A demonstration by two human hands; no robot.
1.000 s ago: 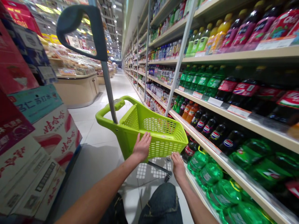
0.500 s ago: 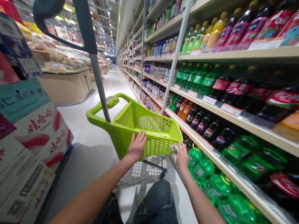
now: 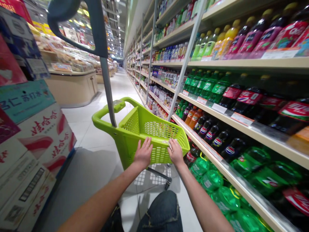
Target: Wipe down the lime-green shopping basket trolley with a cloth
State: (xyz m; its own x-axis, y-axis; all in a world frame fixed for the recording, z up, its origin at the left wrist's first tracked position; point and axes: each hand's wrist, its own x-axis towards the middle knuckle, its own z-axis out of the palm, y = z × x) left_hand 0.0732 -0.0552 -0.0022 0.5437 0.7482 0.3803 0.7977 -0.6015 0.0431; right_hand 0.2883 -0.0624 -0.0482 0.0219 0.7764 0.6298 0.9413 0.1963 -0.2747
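A lime-green wheeled shopping basket [image 3: 105,123] stands on the tiled aisle in front of me, and I can see nothing in it. My left hand [image 3: 143,153] lies on its near wall with the fingertips hooked over the rim. My right hand [image 3: 175,152] is at the same rim, a little to the right, fingers curled on a small pale wad [image 3: 170,147] pressed against the edge. A grey pole [image 3: 108,93] rises from the basket to a dark handle [image 3: 72,9] at the top left. My knee in blue jeans [image 3: 164,209] shows below.
Long shelves [image 3: 241,120] on the right hold cola, orange and green soda bottles, with green bottles [image 3: 214,180] at floor level near my right arm. Stacked printed cartons [image 3: 36,151] crowd the left. A beige counter [image 3: 72,88] stands further back on the left, and the tiled aisle [image 3: 96,161] runs ahead.
My right hand rose from beside the basket's lower right corner to the near rim and moved left, closer to my left hand. My left hand kept its place on the rim.
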